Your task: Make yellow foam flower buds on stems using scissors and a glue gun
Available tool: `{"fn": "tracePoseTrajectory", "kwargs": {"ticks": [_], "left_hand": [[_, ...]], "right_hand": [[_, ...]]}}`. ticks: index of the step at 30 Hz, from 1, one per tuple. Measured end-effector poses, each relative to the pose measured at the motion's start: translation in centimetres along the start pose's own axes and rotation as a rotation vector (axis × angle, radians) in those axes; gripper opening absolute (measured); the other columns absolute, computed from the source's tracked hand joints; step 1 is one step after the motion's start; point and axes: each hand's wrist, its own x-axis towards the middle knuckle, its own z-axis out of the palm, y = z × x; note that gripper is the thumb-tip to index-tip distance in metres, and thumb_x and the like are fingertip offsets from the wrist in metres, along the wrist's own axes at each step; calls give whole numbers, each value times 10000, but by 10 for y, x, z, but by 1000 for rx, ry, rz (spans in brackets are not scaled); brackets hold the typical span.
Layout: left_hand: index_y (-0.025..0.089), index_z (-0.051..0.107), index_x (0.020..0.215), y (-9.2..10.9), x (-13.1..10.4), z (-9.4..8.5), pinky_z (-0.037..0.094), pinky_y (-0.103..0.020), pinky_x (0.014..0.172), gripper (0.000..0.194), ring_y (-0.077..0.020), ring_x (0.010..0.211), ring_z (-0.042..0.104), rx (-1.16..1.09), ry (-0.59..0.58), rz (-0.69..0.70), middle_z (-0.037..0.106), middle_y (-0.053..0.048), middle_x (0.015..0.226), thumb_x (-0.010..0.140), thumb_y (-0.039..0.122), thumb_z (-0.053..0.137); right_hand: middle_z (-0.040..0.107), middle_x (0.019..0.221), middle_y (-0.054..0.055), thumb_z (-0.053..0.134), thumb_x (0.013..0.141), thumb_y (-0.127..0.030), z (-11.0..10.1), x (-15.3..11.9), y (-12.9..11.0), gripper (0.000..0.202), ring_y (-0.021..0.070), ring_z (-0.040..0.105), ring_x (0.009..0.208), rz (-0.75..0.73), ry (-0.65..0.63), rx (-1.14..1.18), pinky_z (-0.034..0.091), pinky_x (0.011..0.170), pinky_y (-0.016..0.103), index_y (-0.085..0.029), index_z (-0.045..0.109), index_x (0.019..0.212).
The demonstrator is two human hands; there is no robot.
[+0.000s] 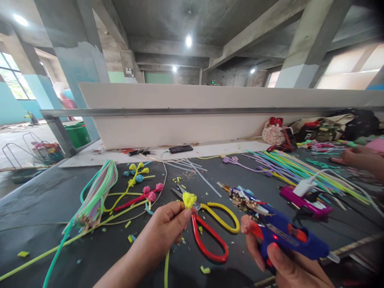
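Between thumb and fingers, my left hand (174, 224) pinches a small yellow pipe-cleaner flower (189, 199). A yellow-green stem (167, 268) hangs below that hand. My right hand (282, 256) grips a blue hot glue gun (288, 232) with its red light lit, the glue-crusted nozzle pointing left toward the flower without touching it. Behind the flower lie scissors (210, 244) with one red and one yellow handle, blades partly hidden. Left of them rest finished-looking sprigs with pink buds (151, 193) and with yellow and blue buds (138, 178).
A bundle of pastel pipe cleaners (102, 192) lies at left, more strips (300, 168) at right. A magenta power strip (306, 202) holds a white plug. Clear glue sticks (204, 178) and a phone (181, 149) lie farther back. Another person's hand (363, 160) works at far right.
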Motion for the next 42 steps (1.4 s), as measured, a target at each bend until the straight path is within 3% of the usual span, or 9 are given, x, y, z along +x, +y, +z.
{"fn": "tracePoseTrajectory", "kwargs": {"ticks": [7, 12, 18, 24, 29, 31, 33, 38, 42], "left_hand": [[131, 632, 836, 4, -2, -1, 257, -189, 435, 435, -59, 447, 319, 32, 44, -29, 343, 63, 524, 796, 537, 483], [131, 652, 822, 4, -3, 1, 239, -189, 431, 403, -53, 437, 289, -63, 63, -36, 322, 72, 506, 780, 511, 525], [119, 672, 774, 4, -6, 2, 216, -196, 439, 352, -38, 445, 243, -279, -47, -50, 322, 63, 544, 769, 457, 575], [129, 656, 823, 0, -6, 1, 238, -201, 457, 389, -49, 458, 288, -232, -118, -5, 323, 62, 545, 789, 498, 535], [128, 636, 771, 5, -9, 1, 224, -200, 454, 431, -54, 460, 304, -111, -104, -16, 346, 55, 538, 770, 545, 527], [123, 644, 787, 7, -10, 2, 222, -202, 455, 457, -63, 466, 306, -47, -112, -17, 341, 54, 526, 770, 560, 511], [120, 650, 792, 9, -11, 4, 219, -204, 460, 463, -70, 482, 304, 14, -138, -7, 341, 51, 525, 777, 558, 501], [120, 656, 828, 9, -13, 7, 230, -202, 494, 388, -78, 550, 302, 77, -237, 62, 405, 25, 607, 820, 473, 495], [128, 600, 702, 7, -14, 7, 240, -197, 503, 354, -74, 552, 296, 102, -265, 98, 372, 35, 590, 843, 432, 483]], "right_hand": [[568, 616, -4, 488, 851, -446, -14, 21, 6, 255, 165, 519, 588, -4, 136, -186, 397, 601, 295, -228, 608, 903], [633, 710, 50, 499, 780, -507, -42, 46, 22, 307, 244, 596, 692, 23, 269, -788, 449, 642, 338, -213, 585, 801], [596, 986, 172, 409, 833, -414, -70, 63, 51, 322, 311, 607, 910, -22, 230, -1343, 481, 709, 395, -154, 552, 957], [578, 1051, 210, 393, 845, -402, -78, 66, 63, 388, 321, 609, 924, 74, 163, -1485, 503, 674, 410, -104, 538, 1048], [587, 1145, 225, 476, 773, -469, -77, 63, 40, 489, 418, 551, 987, 112, 249, -1577, 470, 691, 556, -115, 564, 1098], [587, 1156, 219, 466, 784, -452, -61, 57, 24, 463, 420, 523, 1032, -37, 373, -1530, 442, 763, 575, -123, 578, 1090], [636, 1081, 162, 446, 807, -418, -35, 46, 10, 384, 334, 555, 1030, -223, 307, -1230, 431, 875, 492, -157, 605, 1040], [691, 1005, 90, 492, 833, -454, 36, 17, -6, 353, 222, 650, 899, 41, -126, -425, 536, 774, 321, -191, 656, 1001], [678, 1073, 90, 551, 824, -375, 62, 10, -8, 303, 228, 630, 978, -25, -194, -214, 515, 847, 343, -222, 668, 1058]]}}
